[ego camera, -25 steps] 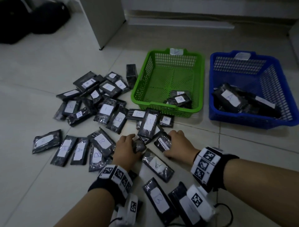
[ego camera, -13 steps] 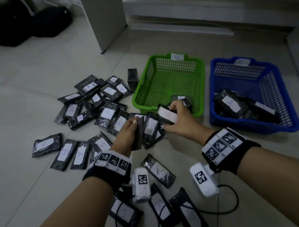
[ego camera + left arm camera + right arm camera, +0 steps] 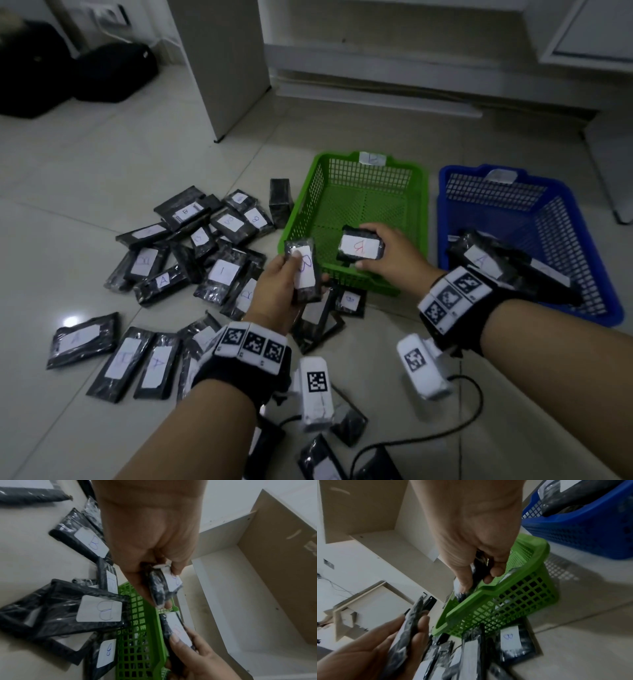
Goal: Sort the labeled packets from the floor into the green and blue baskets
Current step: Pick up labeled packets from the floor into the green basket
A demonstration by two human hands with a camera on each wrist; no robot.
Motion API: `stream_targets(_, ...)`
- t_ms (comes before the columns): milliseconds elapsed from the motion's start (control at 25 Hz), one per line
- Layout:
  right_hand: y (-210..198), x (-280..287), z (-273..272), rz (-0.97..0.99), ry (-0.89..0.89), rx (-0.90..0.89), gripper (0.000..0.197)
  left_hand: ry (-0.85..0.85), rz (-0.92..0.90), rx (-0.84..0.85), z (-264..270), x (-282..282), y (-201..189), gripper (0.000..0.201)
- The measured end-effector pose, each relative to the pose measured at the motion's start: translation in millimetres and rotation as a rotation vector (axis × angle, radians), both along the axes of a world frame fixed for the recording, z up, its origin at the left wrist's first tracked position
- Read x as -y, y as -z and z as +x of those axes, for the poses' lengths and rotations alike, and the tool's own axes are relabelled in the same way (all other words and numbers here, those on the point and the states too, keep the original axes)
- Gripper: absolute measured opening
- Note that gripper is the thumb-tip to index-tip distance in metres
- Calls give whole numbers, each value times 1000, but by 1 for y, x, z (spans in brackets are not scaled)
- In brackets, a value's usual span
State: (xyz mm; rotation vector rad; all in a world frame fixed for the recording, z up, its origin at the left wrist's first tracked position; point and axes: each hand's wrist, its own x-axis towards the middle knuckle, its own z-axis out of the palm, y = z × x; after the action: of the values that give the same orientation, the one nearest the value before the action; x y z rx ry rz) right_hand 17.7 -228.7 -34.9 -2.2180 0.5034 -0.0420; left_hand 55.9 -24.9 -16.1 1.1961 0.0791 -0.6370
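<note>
My left hand point(image 3: 279, 284) grips a black packet labeled B point(image 3: 304, 270) upright, just left of the green basket's point(image 3: 416, 236) front corner; the left wrist view shows this packet point(image 3: 163, 588) pinched between thumb and fingers. My right hand point(image 3: 387, 257) holds another black packet with a red B label point(image 3: 359, 246) over the front of the green basket, and that packet point(image 3: 477, 569) is seen above its rim point(image 3: 488, 588) in the right wrist view. The blue basket point(image 3: 565, 219) on the right holds several packets, one labeled A point(image 3: 481, 262). Several labeled packets point(image 3: 219, 270) lie scattered on the floor to the left.
A white cabinet panel point(image 3: 222, 68) stands behind the pile, with black bags point(image 3: 75, 68) at the far left. Low white furniture point(image 3: 411, 51) runs along the back. More packets and a black cable point(image 3: 445, 435) lie near my wrists on the tiled floor.
Both hands rose from the floor pile, each with a packet. The right hand carried its packet over the green basket; the left turned its packet label up beside the basket.
</note>
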Motion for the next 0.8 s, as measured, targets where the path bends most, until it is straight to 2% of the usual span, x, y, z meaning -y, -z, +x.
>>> stream_targets(80, 6, 2, 19, -15, -21, -78, 59, -28, 102, 59, 9, 7, 0, 19)
stream_targets(160, 13, -2, 29, 18, 21, -162, 51, -13, 226, 156, 23, 11, 5, 36)
stream_targets(280, 25, -11, 27, -53, 90, -210, 45, 80, 492, 459, 48, 18, 14, 58)
stream_targets(360, 27, -19, 17, -104, 169, -105, 36, 105, 649, 619, 59, 25, 17, 55)
stream_targets(480, 18, -38, -15, -111, 257, 164, 22, 186, 798, 823, 70, 36, 26, 38)
stream_targets(600, 14, -58, -51, -107, 189, 273, 18, 246, 879, 1015, 73, 38, 43, 36)
stream_targets(680, 24, -65, -62, -96, 101, 201, 21, 109, 845, 1069, 66, 29, 54, 36)
stream_targets(800, 47, -65, -61, -173, -32, -51, 36, -208, 850, 1030, 30, 11, 73, 22)
